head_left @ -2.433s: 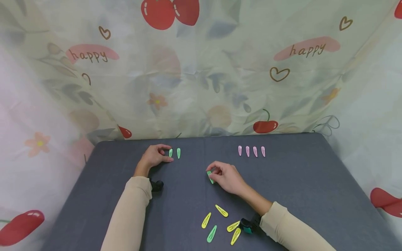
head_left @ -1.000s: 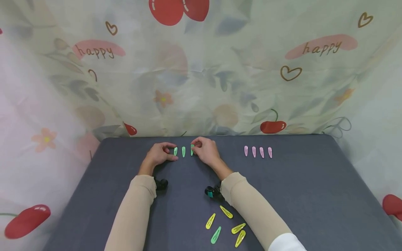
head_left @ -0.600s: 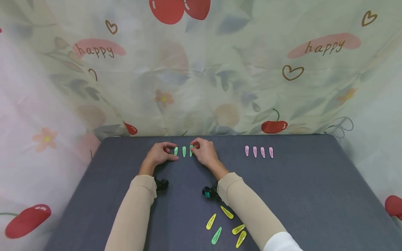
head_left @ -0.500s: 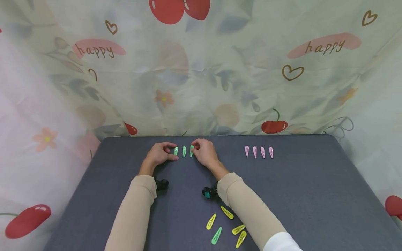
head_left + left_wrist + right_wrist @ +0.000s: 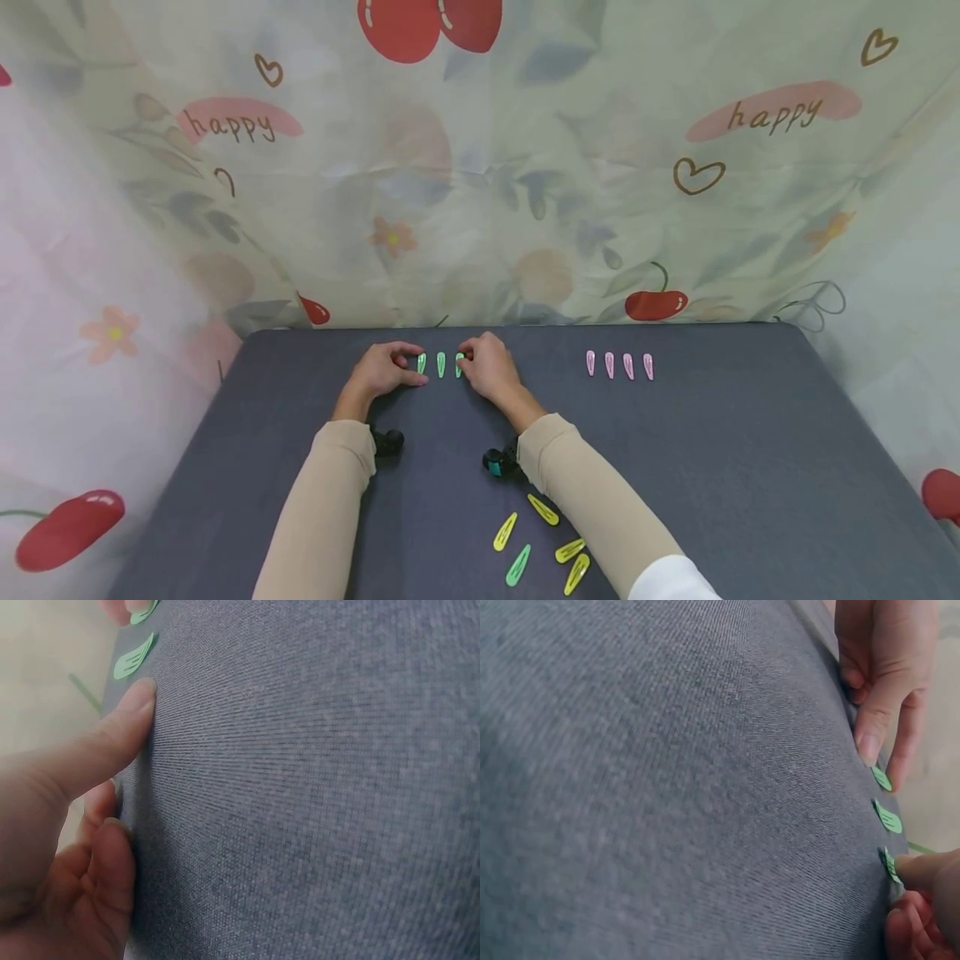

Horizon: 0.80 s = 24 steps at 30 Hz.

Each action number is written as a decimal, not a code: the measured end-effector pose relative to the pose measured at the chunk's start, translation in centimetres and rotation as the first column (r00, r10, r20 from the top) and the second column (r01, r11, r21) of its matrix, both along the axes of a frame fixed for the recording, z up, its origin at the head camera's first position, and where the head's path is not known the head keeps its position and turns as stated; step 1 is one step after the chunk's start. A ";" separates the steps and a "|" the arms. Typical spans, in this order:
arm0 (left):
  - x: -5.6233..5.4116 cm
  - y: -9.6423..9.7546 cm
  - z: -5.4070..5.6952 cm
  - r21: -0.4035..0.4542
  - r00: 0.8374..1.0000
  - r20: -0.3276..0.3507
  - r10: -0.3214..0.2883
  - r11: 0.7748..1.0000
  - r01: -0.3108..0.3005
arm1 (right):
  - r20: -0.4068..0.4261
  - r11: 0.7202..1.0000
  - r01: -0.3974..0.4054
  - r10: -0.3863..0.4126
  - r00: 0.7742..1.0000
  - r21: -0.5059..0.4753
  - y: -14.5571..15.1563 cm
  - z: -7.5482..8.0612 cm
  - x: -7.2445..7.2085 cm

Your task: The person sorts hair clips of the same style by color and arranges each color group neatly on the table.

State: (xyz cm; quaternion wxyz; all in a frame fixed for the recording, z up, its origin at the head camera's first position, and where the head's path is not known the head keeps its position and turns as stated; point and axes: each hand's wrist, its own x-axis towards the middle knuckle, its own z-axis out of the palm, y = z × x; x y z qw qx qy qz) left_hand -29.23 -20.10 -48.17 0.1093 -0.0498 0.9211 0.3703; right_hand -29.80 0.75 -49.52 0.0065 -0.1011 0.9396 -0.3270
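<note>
At the table's far left, my left hand (image 5: 378,369) holds a green snap hair clip (image 5: 422,363) between thumb and forefinger, one at each end. My right hand (image 5: 491,367) pinches another green hair clip (image 5: 459,365), standing third in that row. Between the two lies an untouched green hair clip (image 5: 441,365). From the right wrist view, the clip under my right fingers (image 5: 890,866) is partly covered by a fingertip. In the left wrist view, the left thumb (image 5: 139,697) hides the left clip, while the middle clip (image 5: 135,658) shows beyond it.
Several pink hair clips (image 5: 618,366) stand in a row at the far right of the dark table (image 5: 712,467). Near the front lie a loose green clip (image 5: 517,566) and several yellow clips (image 5: 506,532), one partly behind my right sleeve. A printed curtain (image 5: 480,208) hangs behind.
My right hand has carried a green hair clip from mid-table up and left to the row's right end, then shifted only slightly. The left hand has stayed at the left clip.
</note>
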 end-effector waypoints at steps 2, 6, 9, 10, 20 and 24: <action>0.0 0.1 -0.1 -0.005 1.000 -0.001 -0.006 1.000 0.006 | -0.010 1.000 -0.008 0.008 1.000 0.005 0.2 0.2 0.1; 0.2 0.2 -0.2 -0.010 1.000 0.001 -0.010 1.000 0.010 | -0.054 0.998 -0.057 0.058 0.997 0.020 0.8 0.7 0.4; 0.2 0.2 -0.3 -0.010 1.000 0.003 -0.010 1.000 0.010 | -0.090 0.993 -0.099 0.105 0.990 0.063 1.2 1.3 0.9; 0.2 0.2 -0.3 -0.008 1.000 0.003 -0.011 1.000 0.011 | -0.095 0.991 -0.109 0.117 0.989 0.081 1.4 1.5 1.1; 0.0 0.0 -0.3 -0.015 1.000 0.009 -0.007 1.000 0.007 | -0.148 0.936 -0.159 0.214 0.966 0.315 2.4 3.6 3.4; 0.0 0.1 -0.1 -0.012 1.000 0.001 -0.018 1.000 0.018 | -0.182 0.919 -0.171 0.248 0.952 0.356 3.0 4.0 4.4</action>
